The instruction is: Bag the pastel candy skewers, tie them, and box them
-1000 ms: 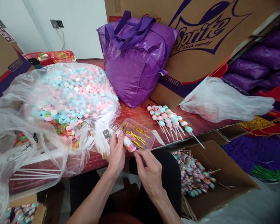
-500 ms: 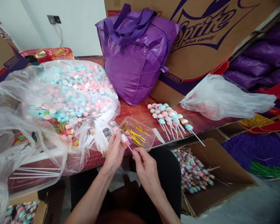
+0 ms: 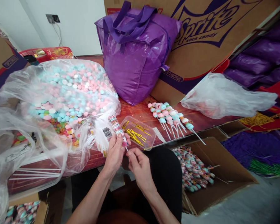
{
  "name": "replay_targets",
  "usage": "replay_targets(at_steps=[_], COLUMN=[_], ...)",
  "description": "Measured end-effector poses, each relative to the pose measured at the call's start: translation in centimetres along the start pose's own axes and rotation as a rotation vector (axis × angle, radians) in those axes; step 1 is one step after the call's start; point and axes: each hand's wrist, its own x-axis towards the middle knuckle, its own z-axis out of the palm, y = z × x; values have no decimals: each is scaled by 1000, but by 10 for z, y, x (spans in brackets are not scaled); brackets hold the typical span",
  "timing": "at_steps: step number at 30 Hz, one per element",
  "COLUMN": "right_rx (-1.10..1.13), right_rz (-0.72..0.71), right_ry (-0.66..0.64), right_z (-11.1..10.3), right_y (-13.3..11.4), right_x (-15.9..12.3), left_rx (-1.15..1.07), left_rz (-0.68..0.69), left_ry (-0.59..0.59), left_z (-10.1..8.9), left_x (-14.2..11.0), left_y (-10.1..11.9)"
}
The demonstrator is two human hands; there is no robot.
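While the left hand point(image 3: 114, 151) grips a wrapped candy point(image 3: 117, 128) beside the tray point(image 3: 152, 142) and the right hand point(image 3: 139, 162) pinches its white stick point(image 3: 127, 149), fingertips together, a crooked pull could tear the wrapper point(image 3: 112, 118) or loosen the candy.

So there's two hands point(image 3: 115, 152) on one wrapped candy stick point(image 3: 117, 128). Going clockwise from there: one purple tote point(image 3: 133, 65) at 12, one clear tray point(image 3: 151, 141) at 1, two open boxes point(image 3: 233, 155) at 3 and 8.
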Motion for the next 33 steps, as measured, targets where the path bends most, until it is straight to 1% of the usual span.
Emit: replay_targets(at_steps=[5,7,10,12,14,16,17,18,19,20,21,22,24,25,26,27,28,30,33], right_rx=[42,-24,-153,-112,50,194,207,165,67,-83,-269,-475,-877,-1048,-1188,-1303,-1397,-1522,-1579], right_rz=[11,-7,-75,-86,-33,68,115,144,135,84,2,-92,-241,-267,-259,-231,-192,-114,-47], right_ry=[-19,-22,-2,24,18,-44,-102,-168,-224,-267,-284,-263,-107,-9,75,123,129,67,-3], right_z=[4,4,7,13,20,25,26,25,22,18,13,7,-5,-11,-16,-20,-23,-25,-24], right_y=[1,-3,-13,-18,-22,-27,-30,-33,-37,-41,-45,-48,-54,-57,-58,-59,-59,-59,-58], right_x=[3,4,8,11,13,13,12,12,12,13,16,20,34,43,53,62,72,87,98], left_rx=[1,26,115,161,153,88,48,12,-19,-49,-75,-94,-87,-60,-25,8,30,40,-1], left_rz=[-71,-47,20,-7,-80,-146,-164,-172,-167,-141,-101,-53,26,40,35,16,-7,-45,-55], left_ry=[-65,-73,-55,-81,-152,-227,-253,-268,-266,-245,-211,-166,-80,-54,-41,-37,-37,-39,-26], left_z=[-6,-9,-15,-17,-20,-23,-25,-27,-29,-31,-32,-34,-35,-35,-34,-34,-33,-32,-31], left_x=[-1,-1,-2,-6,-12,-16,-17,-18,-18,-16,-15,-12,-7,-5,-4,-3,-3,-4,-4], left_y=[2,1,0,2,7,15,18,22,25,27,28,29,29,28,26,25,23,18,13])
